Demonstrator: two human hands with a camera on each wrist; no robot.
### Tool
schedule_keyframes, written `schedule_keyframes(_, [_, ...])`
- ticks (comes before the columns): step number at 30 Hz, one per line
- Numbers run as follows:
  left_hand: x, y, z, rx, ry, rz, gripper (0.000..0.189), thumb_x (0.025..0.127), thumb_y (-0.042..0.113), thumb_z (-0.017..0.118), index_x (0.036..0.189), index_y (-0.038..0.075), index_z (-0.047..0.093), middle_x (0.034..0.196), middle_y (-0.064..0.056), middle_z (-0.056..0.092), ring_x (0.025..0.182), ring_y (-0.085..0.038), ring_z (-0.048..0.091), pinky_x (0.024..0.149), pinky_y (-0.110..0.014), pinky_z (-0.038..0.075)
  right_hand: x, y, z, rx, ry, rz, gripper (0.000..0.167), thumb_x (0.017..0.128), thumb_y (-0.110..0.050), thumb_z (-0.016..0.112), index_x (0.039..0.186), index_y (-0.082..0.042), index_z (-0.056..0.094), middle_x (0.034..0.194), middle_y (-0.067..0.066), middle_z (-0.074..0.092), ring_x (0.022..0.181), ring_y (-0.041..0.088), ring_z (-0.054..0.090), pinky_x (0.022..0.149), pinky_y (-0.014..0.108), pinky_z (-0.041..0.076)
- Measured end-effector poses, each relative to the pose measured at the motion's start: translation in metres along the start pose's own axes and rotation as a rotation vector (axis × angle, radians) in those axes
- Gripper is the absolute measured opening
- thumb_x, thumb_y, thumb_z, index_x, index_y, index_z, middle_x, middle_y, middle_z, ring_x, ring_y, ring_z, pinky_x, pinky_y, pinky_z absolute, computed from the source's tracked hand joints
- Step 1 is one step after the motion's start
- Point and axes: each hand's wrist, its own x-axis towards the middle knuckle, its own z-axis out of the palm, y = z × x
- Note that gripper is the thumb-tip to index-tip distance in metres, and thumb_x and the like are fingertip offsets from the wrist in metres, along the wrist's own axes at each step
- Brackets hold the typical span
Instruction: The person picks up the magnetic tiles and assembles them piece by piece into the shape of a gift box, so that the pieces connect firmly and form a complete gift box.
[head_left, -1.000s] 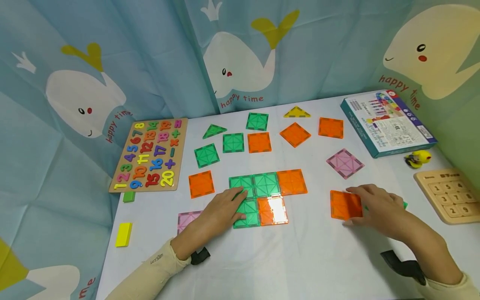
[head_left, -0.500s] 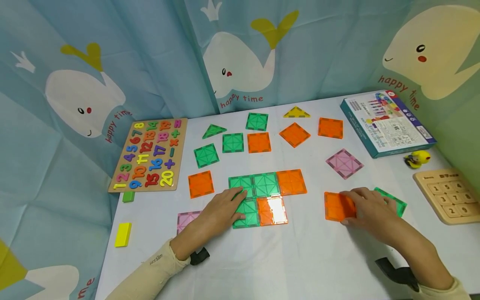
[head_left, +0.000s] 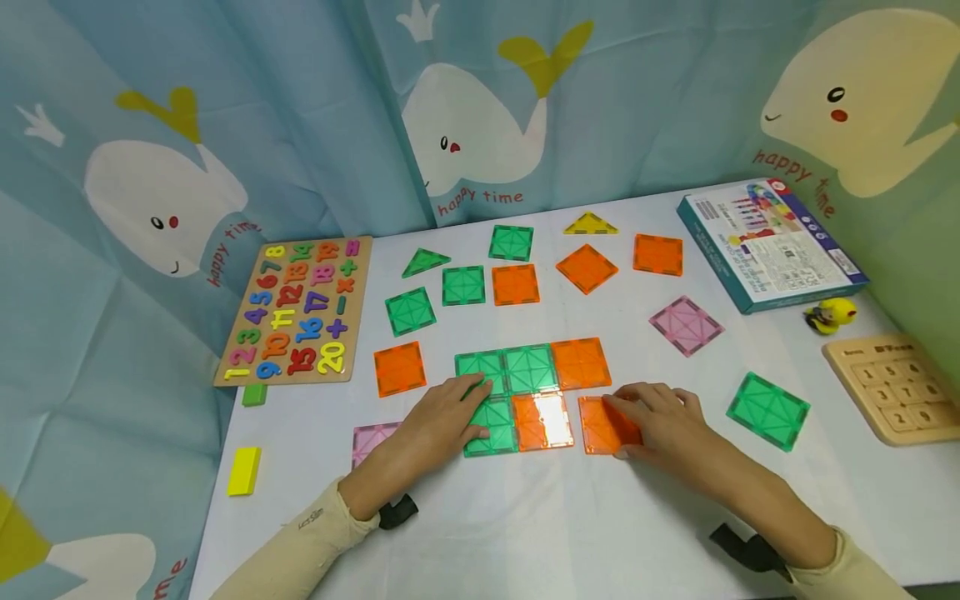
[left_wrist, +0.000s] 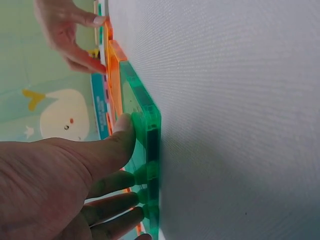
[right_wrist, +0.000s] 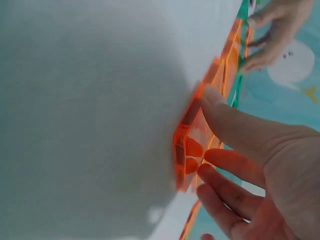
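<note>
In the head view, the right hand (head_left: 667, 429) pinches an orange square magnetic tile (head_left: 597, 427), just right of a second orange tile (head_left: 534, 423); the left hand (head_left: 442, 421) rests over two green square tiles (head_left: 501, 432).

Left wrist: fingers uncurled, touching green.

Right wrist: thumb and fingers grip the orange tile's edges; a skewed push could plausibly snap its magnets on crooked or jolt its neighbours.

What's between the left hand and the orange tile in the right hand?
In the head view: part of a green tile, another orange tile beside it, then a narrow strip of bare tabletop.
</note>
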Motion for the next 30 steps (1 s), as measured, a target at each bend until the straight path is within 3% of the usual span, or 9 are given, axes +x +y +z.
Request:
schedule_keyframes(5, [0.000, -0.001, 0.000, 0.009, -0.015, -0.009, 0.069, 0.101, 0.040, 0.069, 0.157, 0.005, 0.048, 0.163, -0.016, 0.044, 0.148, -0.035, 0.045, 0.119, -0.051, 0.042, 0.011, -0.007, 0.004, -0.024, 0.074, -0.119, 0.059, 0.079, -0.015, 0.094, 0.133, -0.007, 0.071, 0.130, 0.014, 0.064, 0.122, 0.038, 0.056, 0.097, 0.064, 0.040])
schedule_keyframes(10, [0.000, -0.001, 0.000, 0.002, -0.023, -0.010, 0.069, 0.102, 0.039, 0.068, 0.158, 0.004, 0.047, 0.164, -0.016, 0.043, 0.150, -0.036, 0.043, 0.121, -0.051, 0.040, 0.015, -0.008, 0.005, -0.037, 0.099, -0.161, 0.057, 0.076, -0.011, 0.095, 0.129, -0.008, 0.073, 0.125, 0.012, 0.065, 0.117, 0.034, 0.061, 0.095, 0.059, 0.042])
schedule_keyframes(15, [-0.001, -0.001, 0.001, 0.006, -0.026, -0.014, 0.069, 0.102, 0.039, 0.068, 0.158, 0.005, 0.047, 0.164, -0.016, 0.043, 0.150, -0.035, 0.043, 0.121, -0.051, 0.040, 0.017, -0.008, 0.004, -0.020, 0.083, -0.160, 0.057, 0.078, -0.018, 0.095, 0.130, -0.009, 0.072, 0.125, 0.011, 0.064, 0.117, 0.033, 0.061, 0.094, 0.060, 0.042])
schedule_keyframes(22, [0.000, -0.003, -0.001, 0.020, -0.033, -0.011, 0.070, 0.102, 0.040, 0.068, 0.159, 0.005, 0.045, 0.164, -0.016, 0.043, 0.149, -0.034, 0.044, 0.122, -0.050, 0.039, 0.031, -0.014, 0.005, 0.029, 0.069, -0.177, 0.068, 0.084, -0.030, 0.091, 0.144, -0.009, 0.064, 0.125, 0.011, 0.061, 0.116, 0.031, 0.059, 0.093, 0.058, 0.041])
schedule_keyframes(30, [0.000, -0.006, -0.003, -0.020, -0.039, 0.008, 0.071, 0.104, 0.042, 0.065, 0.160, 0.004, 0.043, 0.166, -0.016, 0.040, 0.151, -0.035, 0.042, 0.124, -0.051, 0.035, 0.052, -0.027, 0.010, -0.061, 0.017, -0.212, 0.069, 0.088, -0.037, 0.087, 0.148, -0.014, 0.062, 0.139, 0.017, 0.055, 0.121, 0.037, 0.058, 0.090, 0.058, 0.044])
